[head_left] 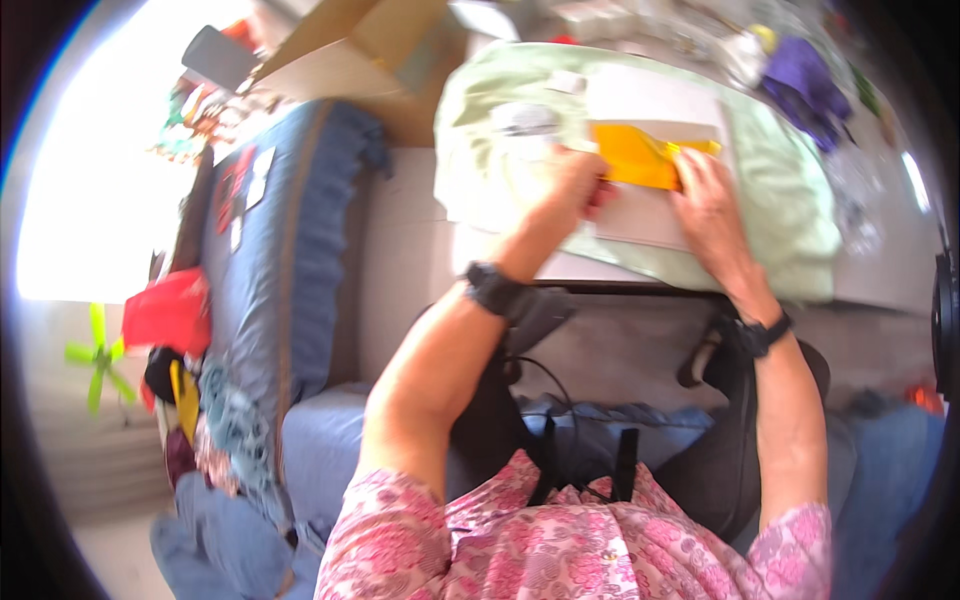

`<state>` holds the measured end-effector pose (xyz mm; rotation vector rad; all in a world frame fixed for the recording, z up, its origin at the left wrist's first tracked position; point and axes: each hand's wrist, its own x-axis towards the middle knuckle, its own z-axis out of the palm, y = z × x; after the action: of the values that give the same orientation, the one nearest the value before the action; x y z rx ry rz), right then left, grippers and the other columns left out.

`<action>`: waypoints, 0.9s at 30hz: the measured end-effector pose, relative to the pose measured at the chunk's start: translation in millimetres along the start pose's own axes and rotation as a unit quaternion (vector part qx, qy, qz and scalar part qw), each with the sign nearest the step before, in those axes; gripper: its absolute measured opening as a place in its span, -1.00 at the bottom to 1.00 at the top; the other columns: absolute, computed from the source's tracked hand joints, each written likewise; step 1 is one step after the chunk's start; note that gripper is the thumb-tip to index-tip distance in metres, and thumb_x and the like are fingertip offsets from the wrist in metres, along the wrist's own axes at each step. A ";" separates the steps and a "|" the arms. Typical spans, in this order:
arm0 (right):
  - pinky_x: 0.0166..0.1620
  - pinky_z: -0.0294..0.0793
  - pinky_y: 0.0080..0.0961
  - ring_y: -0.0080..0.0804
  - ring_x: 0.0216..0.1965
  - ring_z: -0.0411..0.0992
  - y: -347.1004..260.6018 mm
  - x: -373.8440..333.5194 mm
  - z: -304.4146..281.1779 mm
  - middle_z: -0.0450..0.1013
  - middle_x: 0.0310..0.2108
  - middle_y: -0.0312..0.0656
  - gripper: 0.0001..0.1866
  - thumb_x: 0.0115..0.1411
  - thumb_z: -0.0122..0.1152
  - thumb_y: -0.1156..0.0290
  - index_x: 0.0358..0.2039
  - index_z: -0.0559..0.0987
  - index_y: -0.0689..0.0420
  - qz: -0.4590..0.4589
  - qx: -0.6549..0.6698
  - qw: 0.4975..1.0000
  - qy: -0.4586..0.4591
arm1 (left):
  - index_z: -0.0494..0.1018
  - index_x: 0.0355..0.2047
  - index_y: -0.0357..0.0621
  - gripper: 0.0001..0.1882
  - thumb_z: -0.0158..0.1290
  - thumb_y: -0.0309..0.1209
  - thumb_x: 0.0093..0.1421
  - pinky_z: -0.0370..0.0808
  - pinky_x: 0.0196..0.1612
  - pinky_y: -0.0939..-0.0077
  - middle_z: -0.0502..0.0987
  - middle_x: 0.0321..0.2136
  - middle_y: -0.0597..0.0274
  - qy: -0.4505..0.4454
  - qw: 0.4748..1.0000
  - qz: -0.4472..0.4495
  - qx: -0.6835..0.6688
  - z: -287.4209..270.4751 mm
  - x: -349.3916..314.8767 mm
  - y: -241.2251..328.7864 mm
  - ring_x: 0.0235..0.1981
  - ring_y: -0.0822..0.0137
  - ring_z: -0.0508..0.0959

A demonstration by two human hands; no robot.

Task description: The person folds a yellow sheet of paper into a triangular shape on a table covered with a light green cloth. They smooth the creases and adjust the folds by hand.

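Note:
A shiny yellow-orange strip [635,155], thin and bent like foil or film, stretches between my two hands. My left hand [580,180] has its fingers closed at the strip's left end. At the other end, my right hand [708,205] pinches it between thumb and fingers. Under the strip lies a flat white card or box [650,220], with another pale panel [650,95] behind it. Both rest on a light green cloth [790,220] spread over a table. Motion blurs the fingers somewhat, and my left hand hides part of the strip's end.
Left of my left hand is a small grey-white object [525,120]. Purple cloth [805,90] and clear plastic [855,190] lie at the right. A cardboard box [350,60] stands far left, beside a blue-covered sofa [310,250]. Red cloth [170,310] and a green fan [98,358] are further left.

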<state>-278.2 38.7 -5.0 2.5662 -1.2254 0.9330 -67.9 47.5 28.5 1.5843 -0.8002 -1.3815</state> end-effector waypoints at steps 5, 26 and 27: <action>0.28 0.24 -0.23 -0.01 0.20 0.25 -6.6 -0.6 0.6 0.32 0.12 0.09 -0.53 0.17 0.04 0.61 0.13 0.36 0.37 0.034 0.002 0.998 -0.046 | 0.49 -0.52 -0.40 -0.87 0.08 -0.52 0.05 0.38 -0.78 0.53 0.57 -0.66 -0.03 -0.040 0.996 -0.031 -0.071 -2.0 -13.0 -0.2 -0.81 0.41 0.48; 0.33 0.21 -0.29 -0.02 0.27 0.22 6.4 -2.2 2.3 0.29 0.20 0.12 -0.60 0.23 -0.04 0.60 0.09 0.43 0.39 -0.028 -0.028 0.996 -0.084 | 0.54 -0.41 -0.34 -0.59 0.29 -0.15 0.05 0.46 -0.47 0.52 0.57 -0.48 0.08 0.018 0.909 0.285 0.303 -13.0 -23.6 -5.6 -0.48 0.36 0.51; 0.33 0.21 -0.30 -0.03 0.27 0.22 6.7 -3.6 1.3 0.29 0.20 0.12 -0.60 0.23 -0.03 0.60 0.09 0.43 0.39 -0.024 -0.031 0.996 -0.086 | 0.55 -0.32 -0.33 -0.60 0.32 -0.21 0.01 0.48 -0.36 0.47 0.57 -0.35 0.05 0.032 0.874 0.367 0.317 -13.0 -25.9 -11.4 -0.34 0.31 0.51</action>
<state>-284.3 36.2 -9.0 2.6608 -1.2062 0.6659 -60.7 77.7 29.5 1.5054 -1.7167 -0.5175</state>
